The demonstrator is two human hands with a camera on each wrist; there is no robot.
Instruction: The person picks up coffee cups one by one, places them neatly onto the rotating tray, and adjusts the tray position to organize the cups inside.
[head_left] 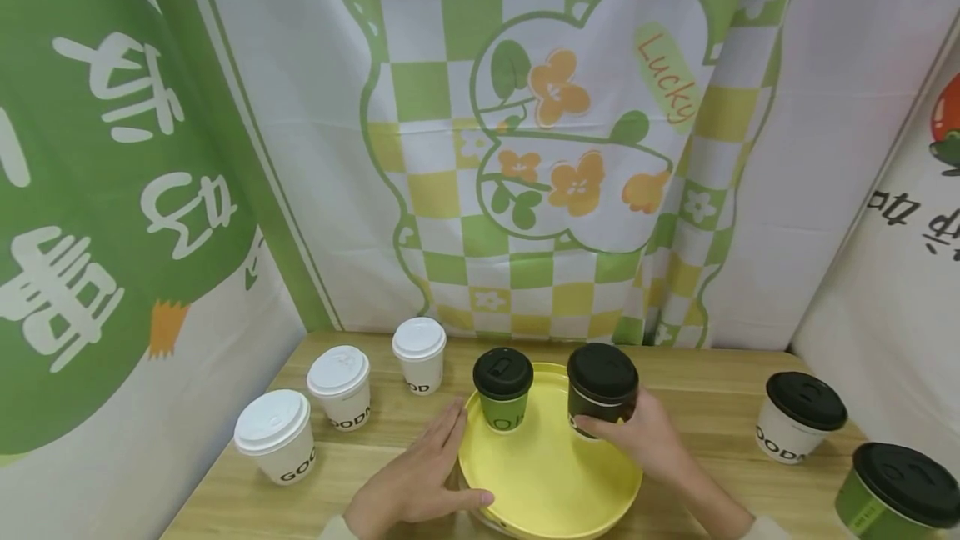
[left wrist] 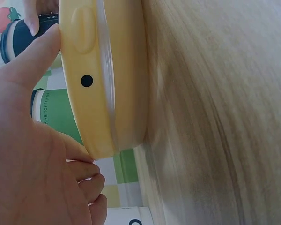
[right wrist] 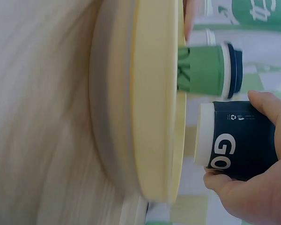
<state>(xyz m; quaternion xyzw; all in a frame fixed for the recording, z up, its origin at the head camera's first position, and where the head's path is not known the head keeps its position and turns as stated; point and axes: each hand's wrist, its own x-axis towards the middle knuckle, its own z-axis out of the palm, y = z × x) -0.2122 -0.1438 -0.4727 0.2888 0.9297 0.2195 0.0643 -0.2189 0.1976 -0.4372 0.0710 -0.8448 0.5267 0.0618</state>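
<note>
A round yellow tray [head_left: 551, 473] with a raised rim stands on the table, with a black dot [left wrist: 86, 80] on its side. On it stands a green paper cup [head_left: 504, 394] with a black lid. My right hand [head_left: 645, 436] grips a black paper cup [right wrist: 243, 140] with a black lid. In the right wrist view a small gap shows between that cup's white base and the tray's rim. My left hand [head_left: 423, 473] touches the tray's left edge, thumb and fingers spread along the rim, holding nothing up.
Three white-lidded cups, the front one [head_left: 277, 436], the middle one [head_left: 340, 387] and the back one [head_left: 420, 355], stand at the left. Right of the tray are a white cup [head_left: 795, 423] with a black lid and a green cup [head_left: 892, 498]. A printed curtain [head_left: 420, 190] hangs behind the table.
</note>
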